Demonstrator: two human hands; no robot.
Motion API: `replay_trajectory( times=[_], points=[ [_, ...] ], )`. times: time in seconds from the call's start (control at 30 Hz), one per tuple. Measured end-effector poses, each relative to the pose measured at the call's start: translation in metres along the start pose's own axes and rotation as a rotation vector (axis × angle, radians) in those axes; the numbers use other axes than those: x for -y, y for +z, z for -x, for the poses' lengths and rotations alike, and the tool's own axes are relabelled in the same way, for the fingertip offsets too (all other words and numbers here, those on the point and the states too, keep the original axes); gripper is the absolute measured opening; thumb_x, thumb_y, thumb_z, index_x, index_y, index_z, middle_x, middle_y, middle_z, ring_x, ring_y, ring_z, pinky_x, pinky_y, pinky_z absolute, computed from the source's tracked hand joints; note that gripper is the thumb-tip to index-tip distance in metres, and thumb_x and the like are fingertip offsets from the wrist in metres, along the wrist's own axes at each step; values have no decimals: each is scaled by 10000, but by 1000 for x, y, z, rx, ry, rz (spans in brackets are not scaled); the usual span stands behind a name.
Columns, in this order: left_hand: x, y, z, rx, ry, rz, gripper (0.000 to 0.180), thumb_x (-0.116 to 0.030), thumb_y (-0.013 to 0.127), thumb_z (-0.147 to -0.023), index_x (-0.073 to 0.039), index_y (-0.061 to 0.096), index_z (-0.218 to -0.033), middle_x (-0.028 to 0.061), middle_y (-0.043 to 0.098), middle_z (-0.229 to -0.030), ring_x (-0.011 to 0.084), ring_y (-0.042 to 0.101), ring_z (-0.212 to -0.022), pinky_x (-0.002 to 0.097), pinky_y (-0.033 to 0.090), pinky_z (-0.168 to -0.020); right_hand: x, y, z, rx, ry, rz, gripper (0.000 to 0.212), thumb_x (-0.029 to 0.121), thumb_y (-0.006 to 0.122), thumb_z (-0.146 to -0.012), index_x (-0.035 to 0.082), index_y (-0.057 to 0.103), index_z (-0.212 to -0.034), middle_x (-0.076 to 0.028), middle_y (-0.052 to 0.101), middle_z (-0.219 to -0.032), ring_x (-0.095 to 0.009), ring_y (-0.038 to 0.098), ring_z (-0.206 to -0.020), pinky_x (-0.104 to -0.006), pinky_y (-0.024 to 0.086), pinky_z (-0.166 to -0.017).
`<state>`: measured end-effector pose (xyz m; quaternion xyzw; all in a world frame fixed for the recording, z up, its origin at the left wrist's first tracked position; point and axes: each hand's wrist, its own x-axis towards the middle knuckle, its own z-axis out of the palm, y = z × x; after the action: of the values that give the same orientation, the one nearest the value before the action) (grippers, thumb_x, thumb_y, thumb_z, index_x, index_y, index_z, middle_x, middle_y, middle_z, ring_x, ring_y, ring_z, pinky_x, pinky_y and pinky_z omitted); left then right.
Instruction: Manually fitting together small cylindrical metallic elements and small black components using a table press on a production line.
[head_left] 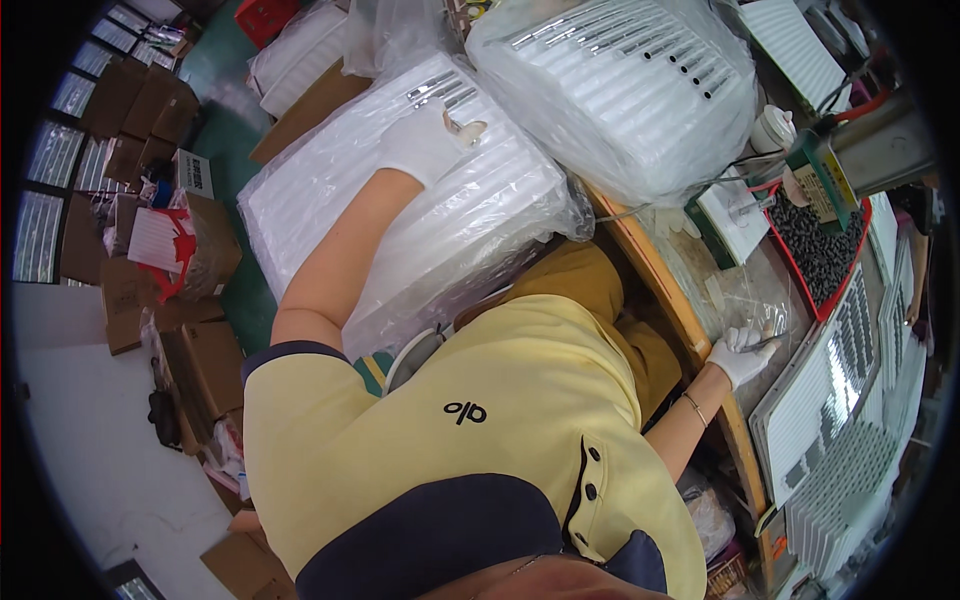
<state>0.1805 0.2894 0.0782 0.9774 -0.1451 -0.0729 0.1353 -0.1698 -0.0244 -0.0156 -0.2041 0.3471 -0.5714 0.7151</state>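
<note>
My left hand [425, 143], in a white glove with bare fingertips, hovers over or rests on a ribbed white foam tray [340, 190] wrapped in clear plastic. Its thumb and finger stand apart, and I see nothing between them. Just beyond the fingers, several shiny metal tubes [440, 92] lie in the tray's grooves. Over the workbench at the right, my right hand [738, 358], also gloved, is closed on a thin, shiny metal piece [768, 342]. Its exact kind is too small to make out.
A second wrapped foam tray [590, 120] holds metal tubes beyond the first. On the workbench [670, 270] are a green-and-white fixture [735, 215], a red bin [815, 240] of small black parts and a white rack [820, 390]. Cardboard boxes [150, 110] are stacked at the left.
</note>
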Motion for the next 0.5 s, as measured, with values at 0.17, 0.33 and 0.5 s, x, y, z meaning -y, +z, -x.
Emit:
replay_trajectory(
  times=[0.17,0.33,0.5],
  points=[
    [-1,5,-7,13,37,-47,449,-413,611,-736,-29,529,-953,175,637,-882,327,613,-865,398,460,-774,0,-4,-3,64,20,-26,349,382,404,-944,54,523,-946,43,250,-476,-75,167,-376,-237,142,-329],
    [15,6,-17,16,86,68,365,-315,621,-727,-42,530,-952,186,635,-883,336,608,-876,393,463,-774,1,2,1,21,35,-29,343,363,408,-948,46,537,-938,43,241,-476,-71,157,-377,-233,136,-329],
    [36,-24,-49,-222,1,109,301,-234,625,-728,-76,539,-970,154,644,-926,313,607,-901,373,471,-778,-1,-6,-7,88,79,-29,344,364,421,-945,41,541,-951,43,252,-487,-68,164,-378,-224,146,-326]
  ],
)
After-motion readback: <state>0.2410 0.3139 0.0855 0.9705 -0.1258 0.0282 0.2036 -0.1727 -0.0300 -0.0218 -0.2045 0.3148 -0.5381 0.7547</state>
